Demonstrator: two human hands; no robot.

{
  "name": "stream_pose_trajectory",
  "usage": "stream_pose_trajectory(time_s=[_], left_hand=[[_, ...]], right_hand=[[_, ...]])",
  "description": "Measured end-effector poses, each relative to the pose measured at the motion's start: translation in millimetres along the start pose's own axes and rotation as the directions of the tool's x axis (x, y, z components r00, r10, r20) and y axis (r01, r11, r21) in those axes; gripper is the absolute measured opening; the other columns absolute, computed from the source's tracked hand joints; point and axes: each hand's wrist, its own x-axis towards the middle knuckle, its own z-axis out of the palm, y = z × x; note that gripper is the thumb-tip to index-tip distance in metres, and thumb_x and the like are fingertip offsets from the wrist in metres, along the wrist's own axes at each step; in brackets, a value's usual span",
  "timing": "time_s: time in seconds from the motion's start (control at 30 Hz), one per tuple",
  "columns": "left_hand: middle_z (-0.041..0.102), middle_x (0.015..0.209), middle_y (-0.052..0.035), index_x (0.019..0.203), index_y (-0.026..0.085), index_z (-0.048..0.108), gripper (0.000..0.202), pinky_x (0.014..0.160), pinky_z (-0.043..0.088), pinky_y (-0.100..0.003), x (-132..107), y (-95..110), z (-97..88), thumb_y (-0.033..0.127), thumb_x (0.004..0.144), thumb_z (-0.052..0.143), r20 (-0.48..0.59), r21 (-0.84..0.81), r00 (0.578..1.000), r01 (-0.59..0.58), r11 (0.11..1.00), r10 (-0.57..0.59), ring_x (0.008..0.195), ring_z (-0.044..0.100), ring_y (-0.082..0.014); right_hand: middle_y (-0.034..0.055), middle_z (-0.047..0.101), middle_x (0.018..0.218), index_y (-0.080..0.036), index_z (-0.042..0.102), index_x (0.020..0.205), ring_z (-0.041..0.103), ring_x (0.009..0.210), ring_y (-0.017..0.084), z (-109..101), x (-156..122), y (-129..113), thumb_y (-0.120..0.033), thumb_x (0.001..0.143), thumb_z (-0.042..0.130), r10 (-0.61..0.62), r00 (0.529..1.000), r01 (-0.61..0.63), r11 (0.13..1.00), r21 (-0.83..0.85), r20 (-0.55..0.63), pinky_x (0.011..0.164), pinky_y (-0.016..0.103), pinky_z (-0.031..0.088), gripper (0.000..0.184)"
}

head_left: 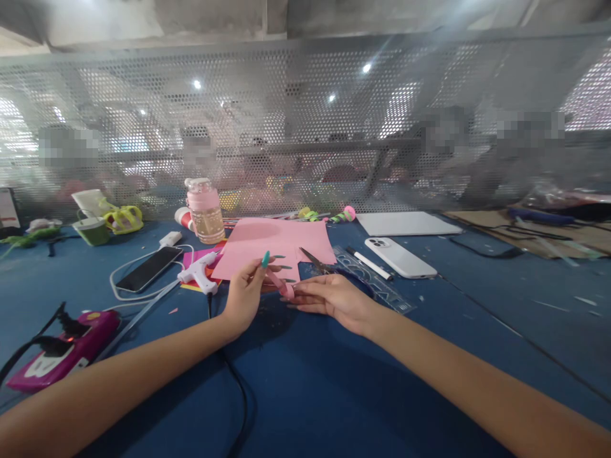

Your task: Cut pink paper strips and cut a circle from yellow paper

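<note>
In the head view, the clear bottle with a pink collar (205,219) stands at far left of centre, a pale yellowish liquid inside; further left sits a green cup (94,233), its contents impossible to make out. Now to the middle: a curled pink paper strip (287,291) is right between the hands, just on the near side of the pink paper sheets (281,238). The left hand (245,296) has one end pinched between thumb and fingers, the right hand (341,302) grips the curl, the two nearly meeting. Beyond the right hand lie scissors (325,268), a white marker (372,265) and a white phone (401,257); left, a glue gun (199,272), a black phone (150,268) and a magenta power strip (98,327) with black plugs in it. It's all on a blue table (305,388), and a perforated metal screen (310,127) spans the far side, lights gleaming through.
</note>
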Motion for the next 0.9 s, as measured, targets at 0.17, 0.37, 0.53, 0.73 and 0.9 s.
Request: stream_pose_trajectory(time_s=[0.17, 0.37, 0.53, 0.73, 0.9], left_hand=[[0.065, 0.097, -0.0079, 0.088, 0.016, 0.055, 0.035, 0.056, 0.056, -0.028, 0.3, 2.8, 0.1, 0.048, 0.073, 0.055, -0.048, -0.05, 0.999, -0.007, 0.999, 0.005, 0.074, 0.067, -0.0202], [0.057, 0.111, -0.0083, 0.088, 0.018, 0.048, 0.033, 0.057, 0.057, -0.03, 0.7, 3.8, -0.9, 0.049, 0.077, 0.051, -0.077, -0.136, 0.996, -0.05, 0.989, 0.04, 0.087, 0.064, -0.0229], [0.054, 0.118, -0.0104, 0.095, 0.018, 0.053, 0.041, 0.074, 0.053, -0.037, 1.3, 2.1, 1.5, 0.051, 0.071, 0.057, 0.062, -0.129, 0.998, -0.008, 0.992, 0.016, 0.095, 0.061, -0.0248], [0.058, 0.115, -0.0121, 0.07, 0.015, 0.067, 0.027, 0.083, 0.048, -0.035, 1.5, -3.6, 1.5, 0.041, 0.061, 0.069, 0.188, 0.161, 0.982, -0.041, 0.986, 0.01, 0.1, 0.058, -0.0258], [0.068, 0.073, -0.0052, 0.069, 0.017, 0.07, 0.016, 0.07, 0.05, -0.03, 1.1, -1.5, -3.0, 0.032, 0.066, 0.066, 0.119, 0.238, 0.986, -0.14, 0.961, 0.114, 0.071, 0.063, -0.0181]], right_hand=[[0.0126, 0.071, 0.073, -0.008, 0.065, 0.07, 0.068, 0.068, 0.019, 4.8, -4.0, -0.9, -0.01, 0.076, 0.058, 0.035, 0.999, -0.035, 0.999, -0.004, -0.004, 0.077, 0.033, 0.053, 0.009], [0.0134, 0.071, 0.074, -0.007, 0.065, 0.072, 0.068, 0.071, 0.019, 7.1, -6.6, -2.7, -0.006, 0.079, 0.052, 0.061, 0.997, -0.063, 0.996, 0.058, 0.037, 0.083, 0.035, 0.05, 0.014], [0.0134, 0.071, 0.076, -0.006, 0.066, 0.07, 0.068, 0.075, 0.019, 4.7, -3.8, -2.4, -0.007, 0.077, 0.054, -0.001, 0.997, -0.007, 0.993, 0.119, 0.071, 0.085, 0.033, 0.05, 0.014], [0.0074, 0.07, 0.067, -0.01, 0.065, 0.066, 0.068, 0.072, 0.019, -0.8, 2.9, 1.9, -0.009, 0.071, 0.064, -0.075, 0.996, 0.069, 0.987, 0.146, 0.04, 0.082, 0.035, 0.051, 0.004], [0.009, 0.071, 0.076, -0.01, 0.067, 0.071, 0.067, 0.075, 0.019, 2.5, 1.7, 4.4, -0.014, 0.068, 0.067, -0.1, 0.992, 0.087, 0.982, 0.166, 0.072, 0.085, 0.034, 0.049, 0.005]])
